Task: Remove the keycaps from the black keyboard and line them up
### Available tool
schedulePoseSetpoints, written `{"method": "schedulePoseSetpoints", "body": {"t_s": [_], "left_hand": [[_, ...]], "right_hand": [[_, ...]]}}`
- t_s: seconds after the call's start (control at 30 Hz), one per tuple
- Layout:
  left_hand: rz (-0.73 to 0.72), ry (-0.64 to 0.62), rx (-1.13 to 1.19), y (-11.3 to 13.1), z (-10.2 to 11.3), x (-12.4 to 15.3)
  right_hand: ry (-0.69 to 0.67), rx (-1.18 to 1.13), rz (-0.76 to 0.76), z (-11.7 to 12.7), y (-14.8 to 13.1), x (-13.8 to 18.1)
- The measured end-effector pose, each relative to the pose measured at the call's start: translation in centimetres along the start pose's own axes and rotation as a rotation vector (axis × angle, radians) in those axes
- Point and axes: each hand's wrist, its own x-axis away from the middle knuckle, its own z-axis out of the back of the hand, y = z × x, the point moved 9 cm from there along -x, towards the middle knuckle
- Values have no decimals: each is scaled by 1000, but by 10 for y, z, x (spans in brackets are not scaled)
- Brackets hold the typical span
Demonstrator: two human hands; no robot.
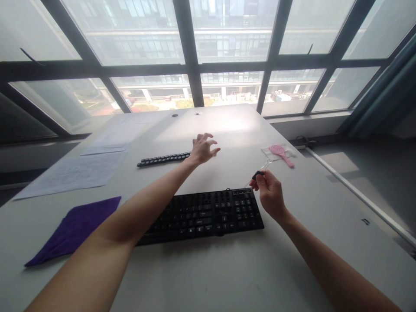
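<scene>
My left hand [203,148] reaches across the keyboard with its fingers spread and curved, holding nothing. It is over the table, just right of two rows of small black keycaps [162,159]. My right hand [271,193] pinches a small black piece with thin wire ends [258,174], which looks like a keycap puller. That hand is beside the upper right corner of the black keyboard [208,214]. Dark round stumps show in the keyboard's upper rows, where caps seem to be off. My left forearm hides the keyboard's left part.
A pink hairbrush [281,154] lies on a clear plastic bag [266,152] at the right. To the left are a purple cloth pouch [78,225] and paper sheets [74,173]. A small dark item [365,222] lies near the table's right edge. Windows [230,34] stand behind.
</scene>
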Motion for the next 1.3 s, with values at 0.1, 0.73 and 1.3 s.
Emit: {"method": "schedulePoseSetpoints", "body": {"t_s": [0.1, 0.73, 1.3], "left_hand": [[-64, -73, 55, 46, 13, 24], [24, -109, 532, 147, -8, 148], [-13, -107, 473, 152, -3, 148]], "right_hand": [[-89, 12, 0, -3, 7, -3], [-398, 245, 22, -22, 5, 3], [-263, 423, 340, -15, -13, 23]]}}
